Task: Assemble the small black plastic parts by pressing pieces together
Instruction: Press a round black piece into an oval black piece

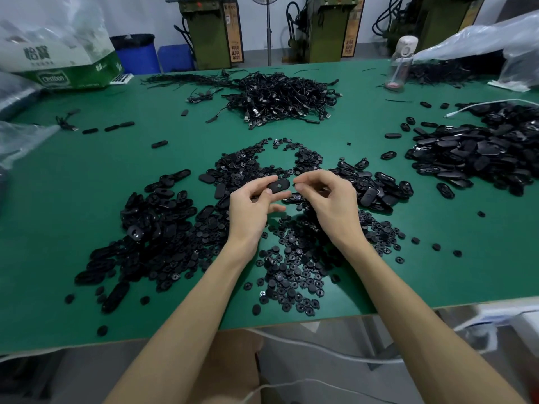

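The left hand (250, 211) sat at mid-frame, raised a little above the table (87, 176), pinching an oval shell (278, 185) between thumb and fingertips. It held the shell level with its hole facing up, probably so the hole stayed open to the other hand. The right hand (329, 202) was just right of the shell, fingers curled and thumb and forefinger tips drawn together at the shell's end. I could not tell whether a small piece sat in that pinch. The pose suggested a button about to be pressed in.

The stock lay within reach of both hands. Round buttons (291, 272) were spread beneath the wrists, loose ovals (157, 228) were heaped at lower left, and more ovals (379, 188) lay just past the right hand. A larger pile (481, 158) lay at the right edge of the frame; whether it held finished or raw pieces could not be told.

The surface was a green mat over a long bench. A tangle of cables (280, 97) lay at upper centre and a clear bottle (401, 62) stood at upper right. A carton (64, 71) under plastic sat at upper left. Behind the bench stood olive-green machines (210, 30), a fan stand (268, 30) and blue bins (137, 53) against a pale wall.
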`<state>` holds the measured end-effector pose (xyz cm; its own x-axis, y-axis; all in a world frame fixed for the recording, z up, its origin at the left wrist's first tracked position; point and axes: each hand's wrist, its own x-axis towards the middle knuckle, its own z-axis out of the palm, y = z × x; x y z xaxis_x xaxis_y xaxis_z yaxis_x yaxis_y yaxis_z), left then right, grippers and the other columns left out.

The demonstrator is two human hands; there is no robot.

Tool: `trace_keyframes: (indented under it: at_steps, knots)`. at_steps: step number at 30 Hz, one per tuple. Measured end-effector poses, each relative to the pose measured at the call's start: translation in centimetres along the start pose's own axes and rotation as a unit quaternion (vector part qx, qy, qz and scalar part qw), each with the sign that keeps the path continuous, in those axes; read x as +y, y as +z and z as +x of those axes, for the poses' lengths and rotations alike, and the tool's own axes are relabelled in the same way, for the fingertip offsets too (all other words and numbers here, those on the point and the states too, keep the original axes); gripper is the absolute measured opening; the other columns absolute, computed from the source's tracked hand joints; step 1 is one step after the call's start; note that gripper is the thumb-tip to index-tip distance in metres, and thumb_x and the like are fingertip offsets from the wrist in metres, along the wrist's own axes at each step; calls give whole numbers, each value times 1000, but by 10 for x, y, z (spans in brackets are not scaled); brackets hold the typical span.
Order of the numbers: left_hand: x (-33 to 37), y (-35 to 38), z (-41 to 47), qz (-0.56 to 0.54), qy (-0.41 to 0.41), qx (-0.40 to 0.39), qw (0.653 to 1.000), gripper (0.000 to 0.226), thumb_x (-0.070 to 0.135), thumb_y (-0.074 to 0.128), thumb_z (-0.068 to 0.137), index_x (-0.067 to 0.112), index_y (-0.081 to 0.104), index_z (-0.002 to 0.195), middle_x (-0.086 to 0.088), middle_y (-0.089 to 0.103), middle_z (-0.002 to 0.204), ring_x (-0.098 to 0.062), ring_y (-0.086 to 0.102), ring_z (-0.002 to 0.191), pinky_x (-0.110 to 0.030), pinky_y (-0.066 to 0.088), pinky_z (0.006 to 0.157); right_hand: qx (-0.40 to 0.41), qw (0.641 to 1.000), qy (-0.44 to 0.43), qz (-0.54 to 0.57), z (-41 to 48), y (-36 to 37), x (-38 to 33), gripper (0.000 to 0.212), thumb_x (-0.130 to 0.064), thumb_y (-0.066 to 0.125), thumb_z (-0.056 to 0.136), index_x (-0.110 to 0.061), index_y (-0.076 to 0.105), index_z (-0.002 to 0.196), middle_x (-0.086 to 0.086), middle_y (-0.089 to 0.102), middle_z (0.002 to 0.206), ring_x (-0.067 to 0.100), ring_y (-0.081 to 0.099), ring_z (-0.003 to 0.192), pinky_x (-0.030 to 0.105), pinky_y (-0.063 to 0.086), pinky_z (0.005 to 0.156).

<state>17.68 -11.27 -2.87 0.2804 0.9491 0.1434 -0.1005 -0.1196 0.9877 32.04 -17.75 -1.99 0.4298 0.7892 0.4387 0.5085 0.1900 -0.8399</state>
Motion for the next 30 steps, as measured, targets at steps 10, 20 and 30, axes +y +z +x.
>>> trace_keyframes:
  at_steps: [10,20,30]
  knots:
    - [-1,2,-2,26,31,-21,999,23,-1,66,97,6,76,117,-6,78,104,-18,77,92,-26,61,67,-4,999,-20,-41,-1,5,1,9,-7,74,91,-13,76,98,-10,73,86,2,67,79,10,48,73]
    - [3,3,-6,45,49,-49,997,24,-3,67,95,3,74,117,-8,79,102,-16,77,93,-26,60,71,9,998,-27,-59,-1,3,0,6,-7,78,89,-13,75,91,0,69,88,13,65,80,26,52,74]
    - [-2,-1,-3,11,30,-4,999,14,0,69,95,10,73,103,-2,78,92,-17,76,82,-24,59,71,-51,980,-135,-140,-5,10,0,19,-7,70,96,-10,80,112,3,66,107,21,56,105,17,44,88]
